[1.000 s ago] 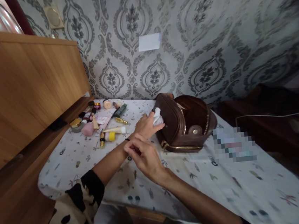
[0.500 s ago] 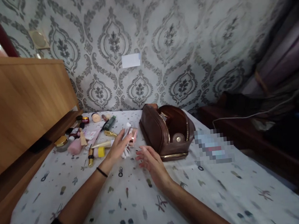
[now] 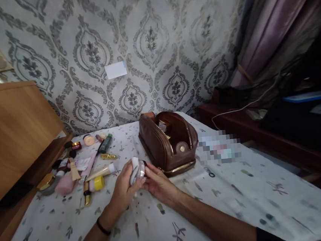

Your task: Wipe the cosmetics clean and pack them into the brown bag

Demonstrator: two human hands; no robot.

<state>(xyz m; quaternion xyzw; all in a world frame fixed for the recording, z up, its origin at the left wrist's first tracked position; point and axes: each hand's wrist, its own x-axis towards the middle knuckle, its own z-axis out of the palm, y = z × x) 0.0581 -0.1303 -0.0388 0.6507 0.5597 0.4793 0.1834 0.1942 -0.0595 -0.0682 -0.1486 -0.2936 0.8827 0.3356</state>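
My left hand (image 3: 123, 190) is closed around a crumpled white cloth (image 3: 135, 164), in front of the brown bag. Pressed against the cloth is a small, shiny, clear-sided case (image 3: 141, 169), partly hidden by fingers. My right hand (image 3: 162, 184) grips the case from the right, its fingertips at the left hand's thumb. Just behind the hands stands a brown leather toiletry bag (image 3: 154, 145), its zipped top open and a few small items visible inside.
Left of my hands lie a cream tube (image 3: 101, 171), a yellow-capped bottle (image 3: 98, 183), a gold tube (image 3: 108, 156), a dark green tube (image 3: 105, 144) and several other cosmetics. A blurred-out item (image 3: 221, 147) is right of the bag. A wooden cabinet (image 3: 13, 127) borders the left.
My right hand has come in to meet the left, and now grips the case. Both hands are nearer me, with cloth and case turned. The view has swung right.
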